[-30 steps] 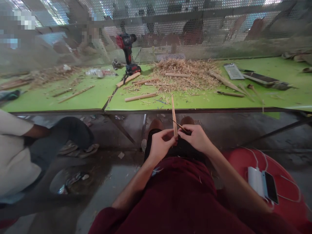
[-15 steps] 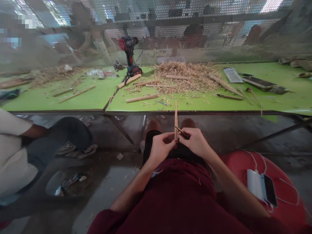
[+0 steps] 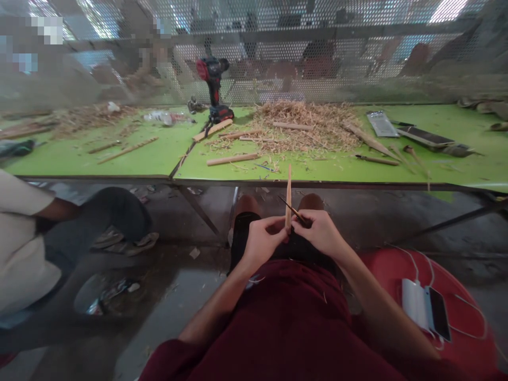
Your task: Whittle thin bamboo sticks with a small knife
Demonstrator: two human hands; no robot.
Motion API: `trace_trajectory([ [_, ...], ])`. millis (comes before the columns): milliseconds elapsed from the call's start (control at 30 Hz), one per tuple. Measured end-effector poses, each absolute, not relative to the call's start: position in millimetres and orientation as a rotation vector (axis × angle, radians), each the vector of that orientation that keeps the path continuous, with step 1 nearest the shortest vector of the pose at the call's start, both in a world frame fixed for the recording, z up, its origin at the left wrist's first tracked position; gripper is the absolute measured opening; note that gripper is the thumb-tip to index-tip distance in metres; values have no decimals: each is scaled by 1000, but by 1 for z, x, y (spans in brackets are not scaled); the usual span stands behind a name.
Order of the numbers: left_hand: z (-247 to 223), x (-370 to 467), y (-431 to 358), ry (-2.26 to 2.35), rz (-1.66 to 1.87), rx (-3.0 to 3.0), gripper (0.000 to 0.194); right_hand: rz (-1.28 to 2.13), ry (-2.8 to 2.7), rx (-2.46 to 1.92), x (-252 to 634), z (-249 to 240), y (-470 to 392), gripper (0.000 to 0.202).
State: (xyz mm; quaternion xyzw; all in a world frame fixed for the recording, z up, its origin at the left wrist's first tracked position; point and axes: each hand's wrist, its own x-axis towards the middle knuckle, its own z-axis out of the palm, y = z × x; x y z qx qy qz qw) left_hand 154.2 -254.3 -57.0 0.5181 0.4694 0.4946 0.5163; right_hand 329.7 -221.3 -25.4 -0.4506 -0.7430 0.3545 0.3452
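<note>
swung upright now, the stick (image 3: 289,203), after leaning left a second ago! head view: left hand (image 3: 260,241) has its lower end pinched between thumb and fingers, over the lap (image 3: 280,248). right hand (image 3: 322,232) pinches a thin dark tool (image 3: 296,212), its shaft crossing the stick. out on the green table (image 3: 186,168), the drill (image 3: 215,87) stands near heaped shavings (image 3: 333,124), loose sticks (image 3: 232,159) lying about.

Wood shavings (image 3: 293,114), sticks (image 3: 232,159) and a drill (image 3: 215,90) lie on the green table (image 3: 270,173)
</note>
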Motion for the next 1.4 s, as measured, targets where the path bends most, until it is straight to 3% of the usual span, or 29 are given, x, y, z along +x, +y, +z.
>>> trace_trajectory([
  [333,-56,160,-254,1129,1226,1227,35,739,-1904,-1164,324,-34,-227,13],
  [1400,-52,161,-255,1098,1181,1139,41,969,-1847,-1223,335,-22,-224,19],
])
